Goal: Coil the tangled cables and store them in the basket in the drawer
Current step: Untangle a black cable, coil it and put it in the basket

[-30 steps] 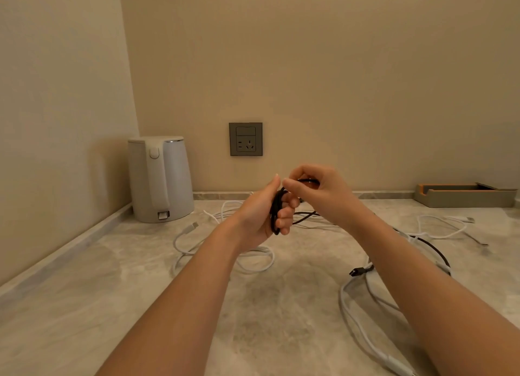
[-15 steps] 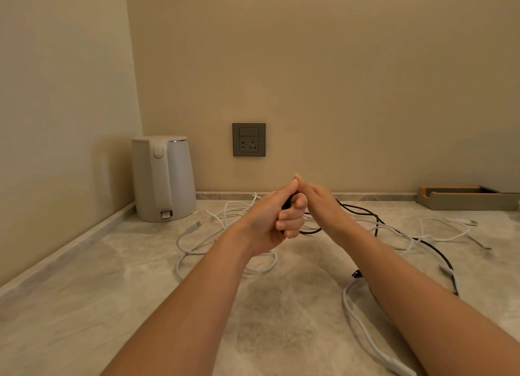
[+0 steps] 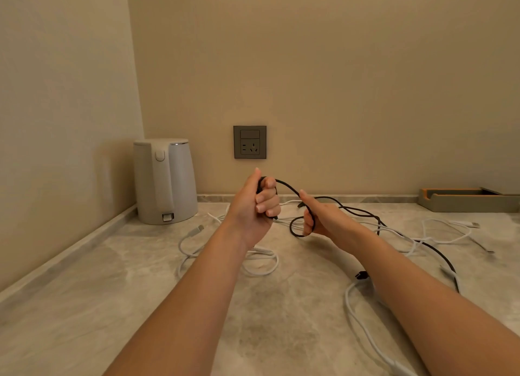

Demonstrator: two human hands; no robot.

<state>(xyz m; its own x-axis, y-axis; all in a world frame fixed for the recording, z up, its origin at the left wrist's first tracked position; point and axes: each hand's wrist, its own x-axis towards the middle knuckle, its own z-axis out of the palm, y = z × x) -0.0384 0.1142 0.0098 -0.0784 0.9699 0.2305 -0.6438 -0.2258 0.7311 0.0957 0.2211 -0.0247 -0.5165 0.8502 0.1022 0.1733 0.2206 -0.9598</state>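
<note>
Right hand newly apart along cable

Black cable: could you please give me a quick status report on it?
Left hand grips coiled end of black cable. Right hand holds its next loop. Rest trails among white cables on counter.

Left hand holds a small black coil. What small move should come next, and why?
Probably swing the right hand over to the left hand, laying one more loop of black cable on. The left hand grips a small coil, the right holds the strand leading from it, and much cable lies loose on the counter.
</note>
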